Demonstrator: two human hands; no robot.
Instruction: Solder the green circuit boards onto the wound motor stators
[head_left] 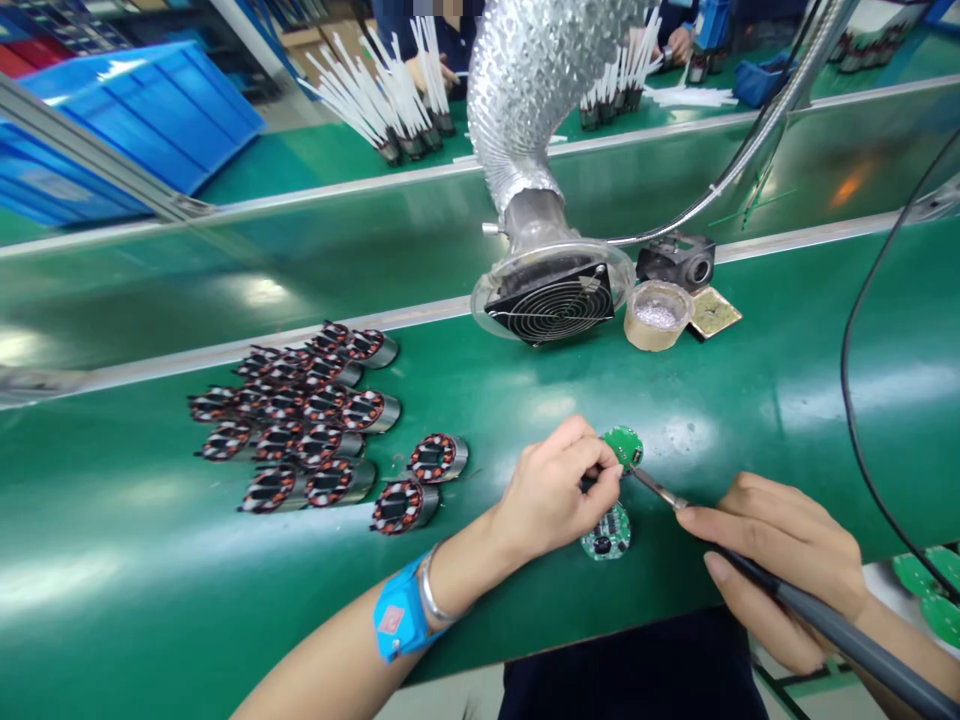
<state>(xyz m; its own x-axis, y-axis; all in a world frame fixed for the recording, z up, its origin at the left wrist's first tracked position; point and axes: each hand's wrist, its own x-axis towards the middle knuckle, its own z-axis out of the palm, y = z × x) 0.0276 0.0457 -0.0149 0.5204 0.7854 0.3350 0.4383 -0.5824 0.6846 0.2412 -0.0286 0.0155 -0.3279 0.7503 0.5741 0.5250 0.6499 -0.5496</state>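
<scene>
My left hand (559,487), with a blue strap and a metal bangle at its wrist, has its fingers pinched at the lower left edge of a round green circuit board (622,446). In my right hand (787,560) is a soldering iron (817,610), held like a pen, its tip at the lower right edge of that board. A second round board (609,534) with dark parts lies on the green bench just below my left fingers. What is between my left fingertips is mostly hidden.
Several wound motor stators (322,420) stand to the left. A fan hood (555,300) hangs from a silver duct, near a tub (656,315) and a sponge tray (712,312). A black cable (847,370) runs down the right. People's hands show across the bench.
</scene>
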